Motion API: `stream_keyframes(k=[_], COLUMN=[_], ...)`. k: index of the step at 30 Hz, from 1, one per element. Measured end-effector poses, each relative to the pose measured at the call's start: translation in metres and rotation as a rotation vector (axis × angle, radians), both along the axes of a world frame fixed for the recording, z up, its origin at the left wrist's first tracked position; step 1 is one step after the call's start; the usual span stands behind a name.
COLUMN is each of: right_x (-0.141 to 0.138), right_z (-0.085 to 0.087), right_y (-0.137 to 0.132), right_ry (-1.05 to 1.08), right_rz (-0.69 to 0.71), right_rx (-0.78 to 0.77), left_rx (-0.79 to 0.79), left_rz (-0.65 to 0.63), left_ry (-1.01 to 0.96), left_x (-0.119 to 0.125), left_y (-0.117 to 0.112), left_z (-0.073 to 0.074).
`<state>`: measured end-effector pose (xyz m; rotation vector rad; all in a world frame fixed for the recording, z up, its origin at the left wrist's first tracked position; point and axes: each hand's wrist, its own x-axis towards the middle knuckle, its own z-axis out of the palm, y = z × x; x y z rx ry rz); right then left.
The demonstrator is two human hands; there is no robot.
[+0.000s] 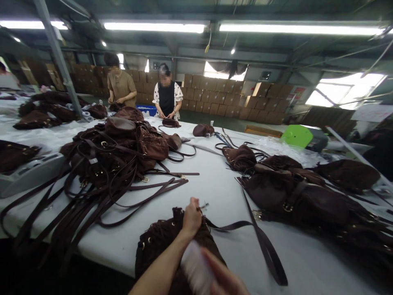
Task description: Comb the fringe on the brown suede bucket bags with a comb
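A dark brown bag (159, 237) with gold-coloured rings lies at the table's near edge, right in front of me. My left hand (192, 217) is closed on the far edge of this bag, and a small metal fitting pokes out beside the fingers. Blurred by motion, my right hand (225, 276) grips a white brush (196, 266) over the bag's near side, bristles facing down. A dark strap (233, 225) runs from the bag to the right. The bag's lower part is hidden behind my forearm and the brush.
Brown bags with trailing straps are heaped at left (123, 143) and right (294, 196) on the white table (211, 172). Two people (167, 96) stand across it, hands on brown items. A slanted post (59, 57) rises at left; a green machine (296, 136) sits at right.
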<state>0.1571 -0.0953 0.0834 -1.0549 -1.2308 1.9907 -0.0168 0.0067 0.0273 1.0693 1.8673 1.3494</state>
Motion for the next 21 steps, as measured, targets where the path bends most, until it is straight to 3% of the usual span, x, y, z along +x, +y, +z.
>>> stream_keyframes(k=[2, 4, 8, 10, 12, 14, 16, 19, 21], right_x=[0.018, 0.027, 0.018, 0.008, 0.001, -0.002, -0.002, 0.002, 0.006], right_z=[0.007, 0.022, 0.046, 0.040, 0.022, 0.000, -0.019, -0.038, -0.048], right_y=[0.000, 0.003, 0.011, 0.010, 0.009, 0.009, 0.011, 0.019, 0.025], right_ry=[-0.042, -0.051, 0.017, 0.053, 0.042, -0.028, -0.132, -0.232, -0.255], right_rz=[0.007, -0.035, -0.194, -0.216, -0.217, -0.206, -0.192, -0.180, -0.154], right_rx=[0.016, 0.017, 0.031, 0.053, 0.072, 0.096, 0.160, 0.275, 0.270], left_rx=[-0.051, -0.058, 0.029, 0.131, 0.236, 0.262, 0.165, -0.094, -0.208], left_rz=[0.034, -0.030, -0.400, -0.631, -0.693, -0.529, -0.363, -0.386, -0.388], left_ry=[0.064, 0.126, 0.148, 0.090, 0.019, 0.069, 0.299, 0.705, 0.855], left_x=[-0.006, -0.003, 0.022, 0.027, 0.018, -0.002, -0.025, -0.047, -0.052], left_y=[0.008, 0.009, -0.008, -0.021, -0.032, -0.040, -0.045, -0.050, -0.054], left_z=[0.006, 0.015, 0.041, 0.052, 0.058, 0.056, 0.044, 0.018, 0.002])
